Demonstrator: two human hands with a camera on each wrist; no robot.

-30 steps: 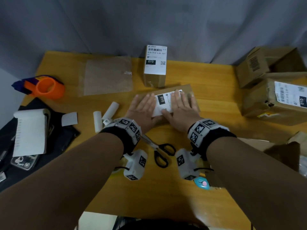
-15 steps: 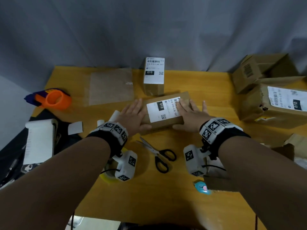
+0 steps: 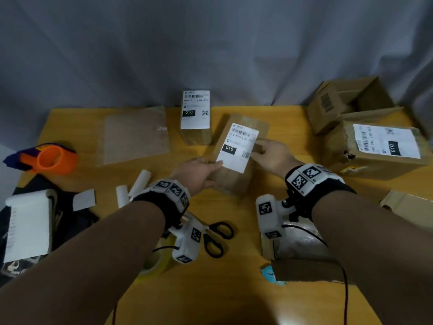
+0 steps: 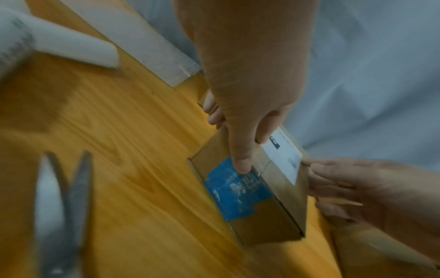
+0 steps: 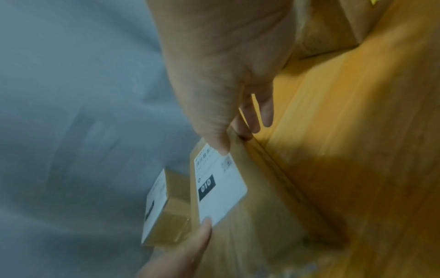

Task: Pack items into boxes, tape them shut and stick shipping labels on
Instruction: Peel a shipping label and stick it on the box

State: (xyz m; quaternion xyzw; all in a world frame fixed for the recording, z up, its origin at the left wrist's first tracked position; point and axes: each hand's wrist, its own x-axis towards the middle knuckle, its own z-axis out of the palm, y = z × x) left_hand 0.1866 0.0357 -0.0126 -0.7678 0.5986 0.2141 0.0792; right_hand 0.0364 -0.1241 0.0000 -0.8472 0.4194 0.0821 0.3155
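A taped brown cardboard box (image 3: 236, 181) with a white shipping label (image 3: 237, 146) marked 010 lies at an angle in the middle of the wooden table (image 3: 281, 184). My left hand (image 3: 199, 172) grips its near left end. In the left wrist view the thumb (image 4: 240, 161) presses the end face by a blue patch (image 4: 238, 190). My right hand (image 3: 271, 153) holds the box's right side, thumb (image 5: 219, 144) on top at the label's edge, fingers (image 5: 264, 112) down the side. The box's underside is hidden.
A second labelled box (image 3: 195, 118) stands just behind. A big labelled box (image 3: 375, 148) and an open box (image 3: 346, 102) sit at the right. Scissors (image 3: 215, 238), a tape roll (image 3: 154, 263), an orange tape dispenser (image 3: 50, 159), paper rolls (image 3: 140, 181) and a plastic sheet (image 3: 136, 134) lie around.
Both hands went from pressing flat on the label to gripping the box's sides. The box has turned from lying crosswise to pointing away and moved back toward the second box.
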